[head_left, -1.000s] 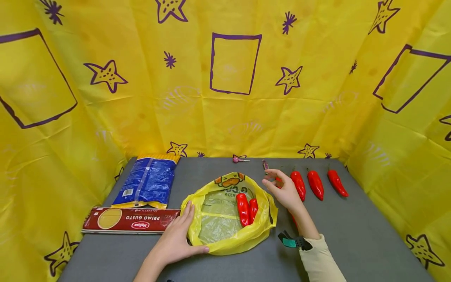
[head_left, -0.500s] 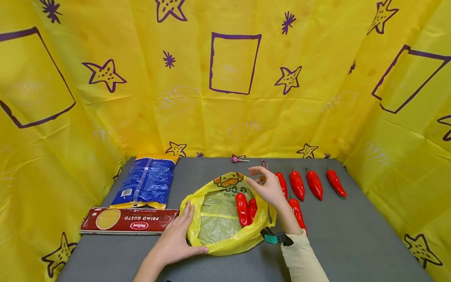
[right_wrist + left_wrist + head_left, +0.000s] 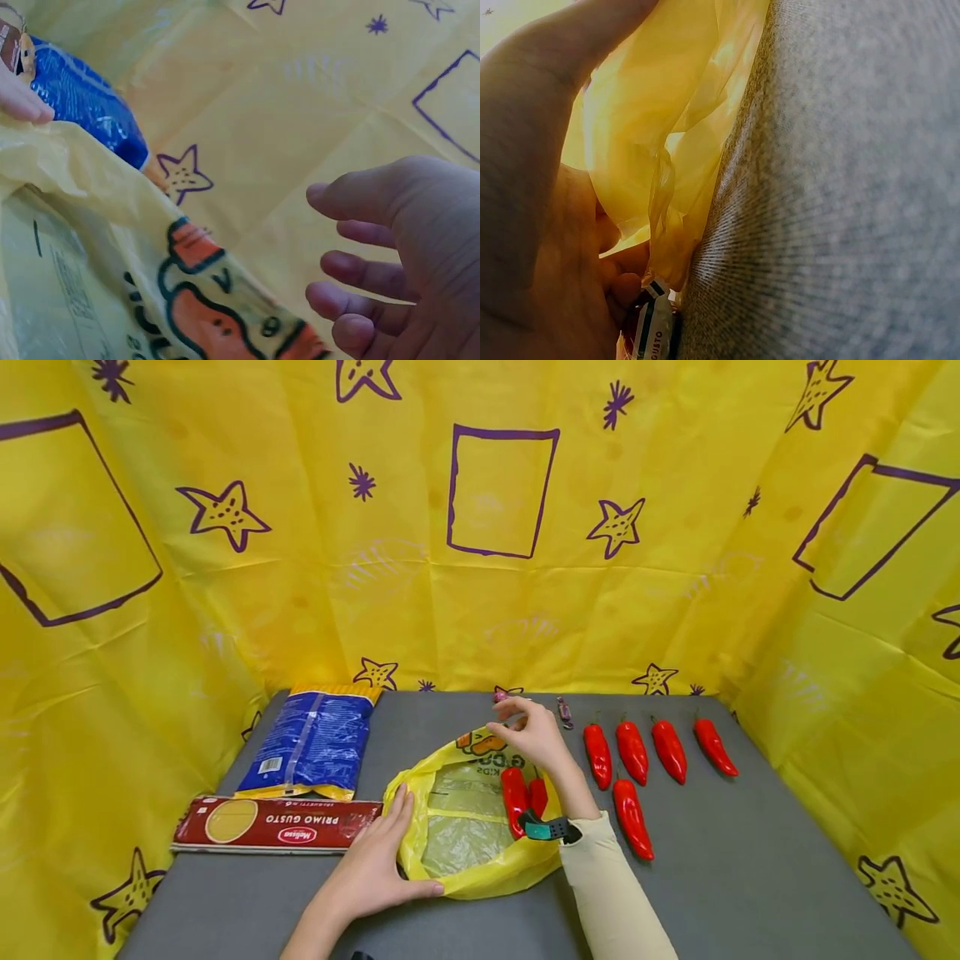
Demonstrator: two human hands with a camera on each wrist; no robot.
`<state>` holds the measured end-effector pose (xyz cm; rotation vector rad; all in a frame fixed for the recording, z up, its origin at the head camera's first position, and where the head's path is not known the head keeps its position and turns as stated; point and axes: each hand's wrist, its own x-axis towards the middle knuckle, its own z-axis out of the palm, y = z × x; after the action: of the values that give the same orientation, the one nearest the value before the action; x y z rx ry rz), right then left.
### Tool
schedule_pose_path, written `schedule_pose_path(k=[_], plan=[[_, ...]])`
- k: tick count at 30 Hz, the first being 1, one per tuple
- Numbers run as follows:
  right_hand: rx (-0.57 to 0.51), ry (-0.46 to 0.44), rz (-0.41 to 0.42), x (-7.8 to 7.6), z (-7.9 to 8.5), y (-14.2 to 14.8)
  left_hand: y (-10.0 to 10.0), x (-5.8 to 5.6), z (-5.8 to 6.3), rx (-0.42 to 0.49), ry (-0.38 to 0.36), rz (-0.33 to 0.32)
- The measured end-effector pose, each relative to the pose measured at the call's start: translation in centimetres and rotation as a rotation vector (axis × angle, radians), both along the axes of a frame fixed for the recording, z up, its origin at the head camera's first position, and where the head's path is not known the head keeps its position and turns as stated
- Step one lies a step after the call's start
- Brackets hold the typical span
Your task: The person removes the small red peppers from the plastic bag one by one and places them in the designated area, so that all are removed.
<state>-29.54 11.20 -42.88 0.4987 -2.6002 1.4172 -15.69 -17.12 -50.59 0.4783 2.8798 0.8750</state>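
A yellow plastic bag (image 3: pixel 495 881) with a duck print stands with its mouth spread. Inside lie two red peppers (image 3: pixel 514 793), partly covered by the right wrist strap. My left hand (image 3: pixel 378 860) rests against the bag's left side, fingers along the rim and thumb across the front. In the left wrist view, the yellow plastic lies beside the palm. My right hand (image 3: pixel 534 731) hovers over the bag's far right rim, thumb and fingers apart, holding nothing in the right wrist view. Just beyond its fingertips is a pink lollipop (image 3: pixel 501 696), partly hidden by them.
Several red peppers (image 3: pixel 632 752) lie right of the bag. A small wrapped candy (image 3: pixel 565 712) is at the back. On the left are a blue packet (image 3: pixel 311 743) and a red spaghetti pack (image 3: pixel 277 825). Yellow cloth walls (image 3: pixel 390 610) enclose the grey table (image 3: pixel 750 860).
My right hand has moved left from beside the wrapped candy to near the lollipop, uncovering the peppers on the right. The left hand stays at the bag.
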Motion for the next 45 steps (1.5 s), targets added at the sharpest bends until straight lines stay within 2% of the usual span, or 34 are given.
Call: schedule_pose_path(k=[8,18,30,34,39,45], plan=[[0.027,-0.122,0.054,-0.2,-1.6,-1.1,0.2,0.2,0.0,0.003,0.001,-0.003],[0.148,-0.131,-0.026,0.1,-3.6,0.0,0.3,0.2,-0.2,0.001,0.005,-0.009],[0.447,-0.186,-0.006,0.8,-2.8,0.5,0.3,0.2,-0.1,-0.005,0.016,-0.005],[0.547,-0.207,0.033,0.9,-2.3,0.5,0.2,0.2,0.0,-0.006,0.020,-0.003],[0.581,-0.226,0.073,0.8,-2.3,0.1,0.1,0.2,0.0,-0.007,0.023,-0.001],[0.585,-0.170,0.085,0.5,-3.2,-0.6,0.0,0.2,0.0,-0.009,0.013,0.001]])
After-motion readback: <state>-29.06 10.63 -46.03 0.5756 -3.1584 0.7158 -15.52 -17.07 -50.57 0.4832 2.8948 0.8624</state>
